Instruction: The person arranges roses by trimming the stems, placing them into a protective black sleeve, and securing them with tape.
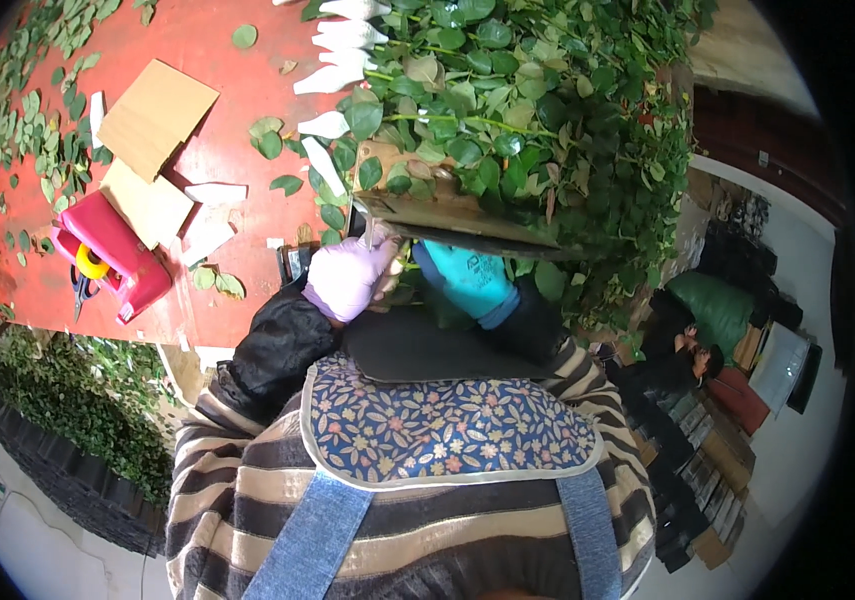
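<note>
Brown, dark-edged board (477, 228) takes centre stage, tilted over the near side of the bench (272, 215), right in front of the person's chest, with a round knob (442, 182) standing on its far side. Both hands are up close to it. At its left end is the left hand (347, 280), in a lilac glove, fingers drawn together at the board's corner; whether they pinch anything, one cannot tell. Just below the near edge comes the right hand (465, 283), in a turquoise glove, knuckles curled, fingertips hidden, so its grip cannot be told either.

Beyond and to the right, it's a thick heap of leafy stems (557, 120), and along its left margin a row of white tapered sleeves (349, 36) points out over the red surface. Further left, two cardboard pieces (159, 115) overlap, more white sleeves beside them, and next comes a pink tape dispenser (127, 262) with a yellow ring, dark-handled scissors (83, 288) right alongside. Loose leaves (37, 135) litter the far left.

Closer in, a navy floral apron bib (452, 425) lies across a striped top (447, 525). Down at lower left, more greenery (77, 400); off right, a green sack (712, 302) and stacked boxes (712, 480).
</note>
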### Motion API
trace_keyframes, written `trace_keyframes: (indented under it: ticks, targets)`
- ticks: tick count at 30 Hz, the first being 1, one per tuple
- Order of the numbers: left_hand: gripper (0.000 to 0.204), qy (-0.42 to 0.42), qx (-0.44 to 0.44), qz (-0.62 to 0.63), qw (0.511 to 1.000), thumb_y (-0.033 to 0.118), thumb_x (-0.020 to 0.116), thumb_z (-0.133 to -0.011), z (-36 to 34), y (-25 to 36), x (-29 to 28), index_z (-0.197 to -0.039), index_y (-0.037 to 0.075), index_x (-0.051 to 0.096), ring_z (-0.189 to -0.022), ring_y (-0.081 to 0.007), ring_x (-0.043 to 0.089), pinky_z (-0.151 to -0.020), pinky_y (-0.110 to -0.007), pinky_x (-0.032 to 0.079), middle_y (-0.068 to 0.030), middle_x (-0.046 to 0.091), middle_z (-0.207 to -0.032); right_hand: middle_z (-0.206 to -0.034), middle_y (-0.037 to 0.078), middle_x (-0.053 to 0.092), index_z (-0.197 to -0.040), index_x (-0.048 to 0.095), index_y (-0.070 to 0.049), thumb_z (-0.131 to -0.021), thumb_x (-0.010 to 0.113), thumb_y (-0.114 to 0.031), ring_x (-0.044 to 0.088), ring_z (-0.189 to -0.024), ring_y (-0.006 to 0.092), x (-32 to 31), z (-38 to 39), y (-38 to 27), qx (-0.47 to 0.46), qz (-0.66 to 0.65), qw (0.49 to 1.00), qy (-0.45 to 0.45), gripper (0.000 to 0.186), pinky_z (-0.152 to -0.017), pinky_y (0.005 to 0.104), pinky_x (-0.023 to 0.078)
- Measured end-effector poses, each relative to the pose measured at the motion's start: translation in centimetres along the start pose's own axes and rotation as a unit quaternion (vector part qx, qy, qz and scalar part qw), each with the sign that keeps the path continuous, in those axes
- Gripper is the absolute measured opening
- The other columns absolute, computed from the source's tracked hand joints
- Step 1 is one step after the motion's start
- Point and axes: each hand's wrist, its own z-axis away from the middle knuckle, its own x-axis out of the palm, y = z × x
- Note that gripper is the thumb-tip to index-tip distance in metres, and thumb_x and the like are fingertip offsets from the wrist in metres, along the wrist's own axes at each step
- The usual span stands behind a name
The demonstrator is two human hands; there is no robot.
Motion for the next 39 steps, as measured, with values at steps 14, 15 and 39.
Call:
trace_keyframes:
  ticks: [14,15,39]
  targets:
    - [0.042,0.135,0.121,0.135,0.974,-0.009,0.048,-0.084,0.2,0.6,-4.0,-0.122,0.004,0.06,-0.079,-0.028,0.066,-0.072,-0.035,0.054,-0.0158,0.066,-0.096,-0.118,0.014,0.062,-0.128,0.059,-0.01,-0.088,0.061,-0.022,0.064,-0.095,0.0324,0.3,-0.7,0.4,-0.034,0.004,0.998,-0.046,0.041,-0.078,0.0444,0.052]
    - [0.041,0.215,0.159,0.022,0.963,-0.009,0.048,-0.084,1.1,-1.4,-3.4,-0.121,0.004,0.061,-0.087,-0.0304,0.068,-0.078,-0.035,0.054,-0.0175,0.067,-0.102,-0.121,0.012,0.06,-0.126,0.061,-0.009,-0.086,0.065,-0.021,0.064,-0.094,0.031,0.1,-1.0,0.4,-0.039,0.011,0.998,-0.04,0.042,-0.076,0.0428,0.052]
    - [0.044,-0.06,0.112,-0.213,0.969,0.021,0.059,-0.091,0.7,-2.2,-1.4,-0.134,0.016,0.053,-0.076,-0.0322,0.068,-0.062,-0.044,0.054,-0.0097,0.058,-0.128,-0.112,0.014,0.053,-0.084,0.057,-0.01,-0.076,0.064,-0.014,0.061,-0.073,0.0311,3.6,-2.4,1.3,-0.058,0.023,0.997,-0.053,0.011,-0.072,0.0476,0.045]
